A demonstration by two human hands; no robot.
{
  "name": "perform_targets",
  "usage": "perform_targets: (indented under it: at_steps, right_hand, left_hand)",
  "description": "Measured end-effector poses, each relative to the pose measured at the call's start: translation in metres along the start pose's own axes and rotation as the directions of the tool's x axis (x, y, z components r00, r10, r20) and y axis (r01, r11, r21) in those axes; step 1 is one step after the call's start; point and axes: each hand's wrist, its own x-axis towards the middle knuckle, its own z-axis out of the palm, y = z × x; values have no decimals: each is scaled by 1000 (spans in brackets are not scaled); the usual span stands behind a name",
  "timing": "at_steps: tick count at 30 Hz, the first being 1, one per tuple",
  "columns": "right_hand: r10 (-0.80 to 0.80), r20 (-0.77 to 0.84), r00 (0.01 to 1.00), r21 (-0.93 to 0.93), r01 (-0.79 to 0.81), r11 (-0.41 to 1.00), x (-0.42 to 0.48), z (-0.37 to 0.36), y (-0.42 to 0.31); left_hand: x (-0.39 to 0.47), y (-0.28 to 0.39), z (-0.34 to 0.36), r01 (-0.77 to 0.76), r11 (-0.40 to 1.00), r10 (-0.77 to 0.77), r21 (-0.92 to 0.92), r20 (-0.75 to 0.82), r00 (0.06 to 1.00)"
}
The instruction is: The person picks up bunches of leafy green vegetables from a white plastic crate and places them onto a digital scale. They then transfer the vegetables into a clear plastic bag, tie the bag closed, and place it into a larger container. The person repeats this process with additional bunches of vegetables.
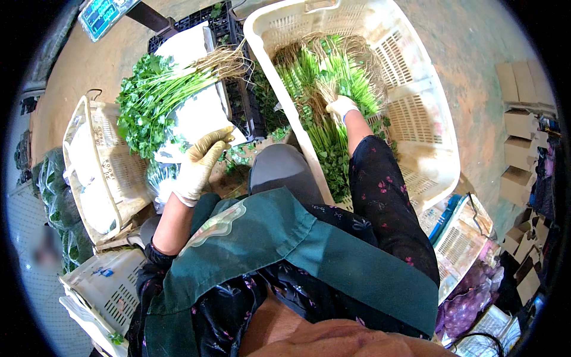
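My right hand (341,108), in a pale glove, reaches into a large white plastic crate (441,134) and grips the root end of some leafy green stalks. Bunches of the same green stalks (330,71) with brown roots lie in the crate around it. My left hand (205,156), in a glove stained yellow-green at the fingertips, hovers with nothing in it below a white surface (196,111); its fingers and thumb are close, with a small gap. On that surface rests a bunch of leafy herbs (178,87), its leaves to the left and its roots to the right.
A scale's display (103,17) stands at the upper left. Black plastic crates (243,102) are beside and under the white surface. A white basket (129,160) stands left, another crate (120,285) below it. At right are a basket (464,236), purple net bags (468,303) and cardboard boxes (519,156).
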Motion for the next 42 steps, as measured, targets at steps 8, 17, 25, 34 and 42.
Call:
perform_targets:
  at_steps: [8,17,25,34,42]
  right_hand:
    - [-150,121,981,-31,155,987,-17,-7,2]
    - [36,5,999,-286,-33,958,-58,9,-51]
    - [-198,-80,977,269,212,940,-82,-24,39]
    - [-221,-54,974,729,190,657,-121,-40,125]
    - [-204,18,979,437,176,882,-56,-35,61]
  left_hand:
    - [-11,-10,-7,67,998,-67,-8,-5,998]
    - [-8,-12,5,90,996,-91,30,39,995]
    - [27,13,33,-79,974,22,214,256,966]
    - [149,27,131,101,978,-176,181,462,869]
    - [152,12,141,-20,998,-9,67,406,914]
